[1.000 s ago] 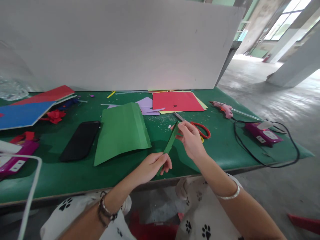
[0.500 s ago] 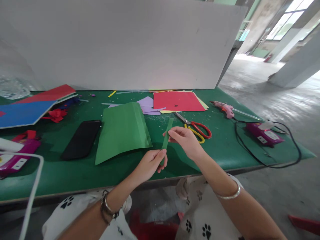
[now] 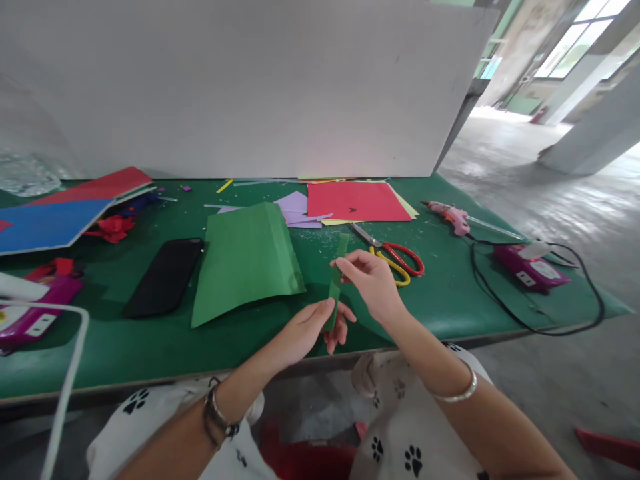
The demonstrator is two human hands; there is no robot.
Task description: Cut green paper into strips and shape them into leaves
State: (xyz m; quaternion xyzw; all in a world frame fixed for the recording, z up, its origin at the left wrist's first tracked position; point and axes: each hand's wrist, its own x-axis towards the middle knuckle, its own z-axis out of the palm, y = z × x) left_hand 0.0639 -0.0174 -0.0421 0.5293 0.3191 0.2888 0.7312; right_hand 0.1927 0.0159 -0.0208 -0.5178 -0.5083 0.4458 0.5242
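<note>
A narrow green paper strip [image 3: 335, 285] is held upright above the table's front edge. My left hand [image 3: 313, 327] pinches its lower part between thumb and fingers, the other fingers loosely spread behind it. Higher up, my right hand [image 3: 373, 280] grips the strip between thumb and forefinger. Left of the hands lies a larger sheet of green paper [image 3: 245, 263] with a creased right side. Scissors [image 3: 400, 259] with one red and one yellow handle rest just behind my right hand, blades pointing back left.
Red paper [image 3: 357, 201] and purple paper [image 3: 295, 203] lie toward the white board [image 3: 250, 93]. A black phone [image 3: 165, 277] sits left. On the right are a pink glue gun [image 3: 455, 219] and a purple power strip [image 3: 530, 268] with a looped cable.
My left hand has shifted slightly right and its fingers have spread behind the strip. The strip stands a little more upright. My right hand has moved slightly right.
</note>
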